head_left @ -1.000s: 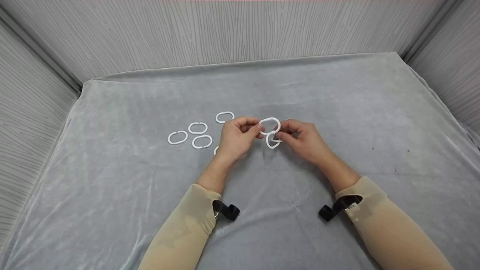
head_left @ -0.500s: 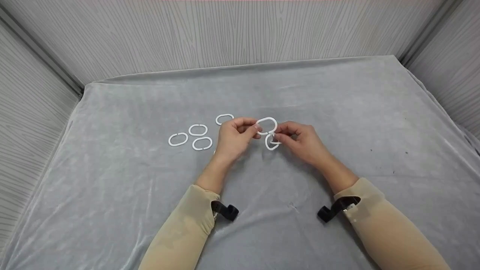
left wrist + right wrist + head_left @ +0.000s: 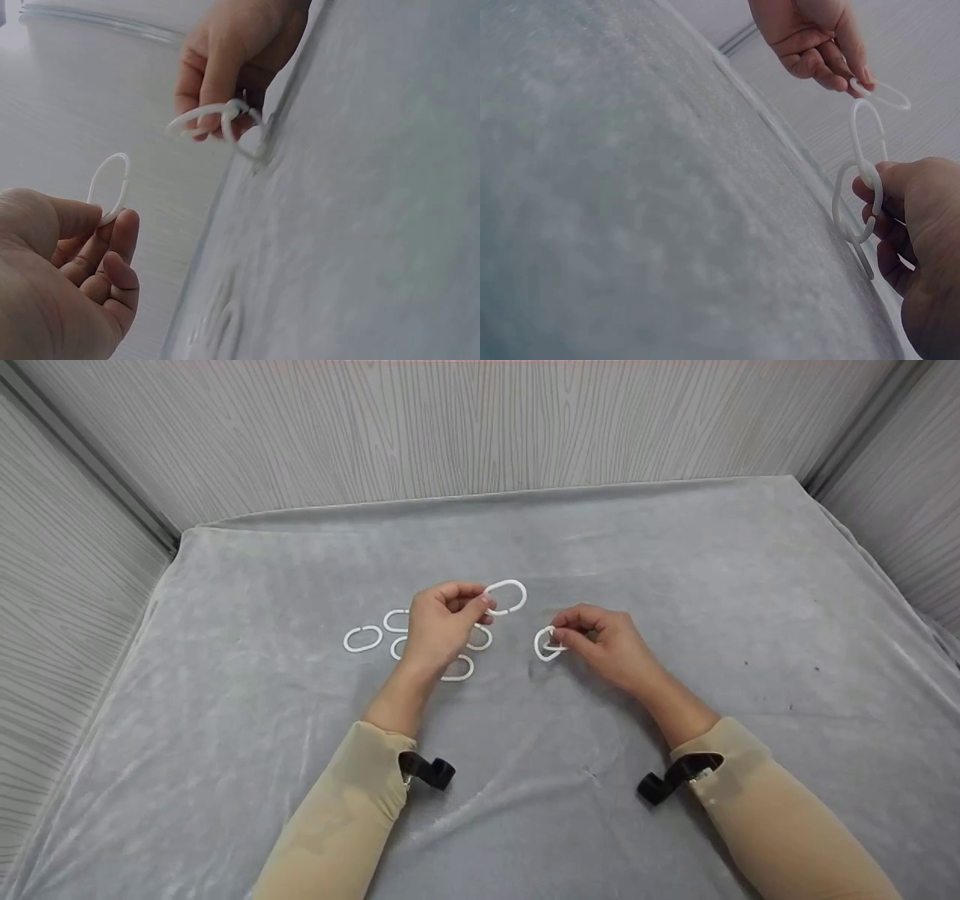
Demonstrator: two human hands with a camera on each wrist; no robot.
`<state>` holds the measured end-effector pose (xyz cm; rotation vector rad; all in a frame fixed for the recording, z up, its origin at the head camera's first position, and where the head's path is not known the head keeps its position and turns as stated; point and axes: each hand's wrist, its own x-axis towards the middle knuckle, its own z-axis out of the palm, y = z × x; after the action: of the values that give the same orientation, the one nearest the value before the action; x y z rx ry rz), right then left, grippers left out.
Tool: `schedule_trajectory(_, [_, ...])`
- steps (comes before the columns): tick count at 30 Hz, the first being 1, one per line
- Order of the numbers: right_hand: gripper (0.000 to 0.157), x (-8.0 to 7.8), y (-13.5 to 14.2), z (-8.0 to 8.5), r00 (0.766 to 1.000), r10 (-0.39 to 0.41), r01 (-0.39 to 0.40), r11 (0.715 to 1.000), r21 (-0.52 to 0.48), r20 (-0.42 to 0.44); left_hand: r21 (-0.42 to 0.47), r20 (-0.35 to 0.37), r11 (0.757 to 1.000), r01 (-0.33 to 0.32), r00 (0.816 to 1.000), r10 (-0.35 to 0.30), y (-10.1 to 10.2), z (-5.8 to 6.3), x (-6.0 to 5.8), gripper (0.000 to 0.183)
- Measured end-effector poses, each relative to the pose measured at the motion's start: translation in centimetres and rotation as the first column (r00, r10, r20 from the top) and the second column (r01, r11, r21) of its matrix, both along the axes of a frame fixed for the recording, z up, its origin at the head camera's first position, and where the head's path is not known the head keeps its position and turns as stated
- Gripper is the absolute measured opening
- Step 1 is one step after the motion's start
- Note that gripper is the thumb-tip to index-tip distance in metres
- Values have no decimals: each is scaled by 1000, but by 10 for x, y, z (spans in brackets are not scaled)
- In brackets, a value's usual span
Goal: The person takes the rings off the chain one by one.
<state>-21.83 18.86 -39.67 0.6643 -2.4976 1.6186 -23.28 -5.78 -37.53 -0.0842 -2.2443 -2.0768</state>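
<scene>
My left hand [image 3: 444, 624] pinches a white oval plastic link [image 3: 525, 594] between thumb and fingertips, raised above the cloth. A small gap shows in the link's side. To its right, my right hand [image 3: 604, 641] holds white links [image 3: 537, 646] of the same kind, hooked through one another. In the right wrist view its thumb and index finger grip where an upper link [image 3: 854, 127] crosses a lower link [image 3: 836, 196], with more link hanging beneath. The left hand's link stands apart from these linked ones. My right fingers hide part of the joined links.
Several loose white links lie on the grey cloth [image 3: 300, 780], one at the far left [image 3: 363, 650] and others, such as one link [image 3: 490, 638], partly behind my left hand. Grey wood-patterned walls [image 3: 480, 427] rise behind and at both sides.
My left hand has moved left and away with its link, which earlier met the links in my right hand. My right hand has stayed nearly still. Different loose links are now covered by the left hand.
</scene>
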Motion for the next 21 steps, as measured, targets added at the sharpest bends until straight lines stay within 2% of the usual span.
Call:
schedule_trajectory(7, [9, -3, 1, -7, 1000, -4, 4, 1000, 13, 1, -67, -23, 996, -53, 998, 52, -34, 5, -6, 13])
schedule_trajectory(11, [9, -1, 0, -3, 1000, 2, -2, 1000, 14, 10, -127, -12, 989, -81, 997, 80, -55, 6, -4, 12])
schedule_trajectory(15, [8, 2, -1, 3, 1000, 7, -7, 1000, 7, 7, -203, -9, 977, -69, 998, 69, -75, 5, 1, 13])
schedule_trajectory(21, [7, 3, -1, 4, 1000, 4, -4, 1000, 9, -4, -236, -10, 971, -32, 999, 30, -101, 0, 12, 16])
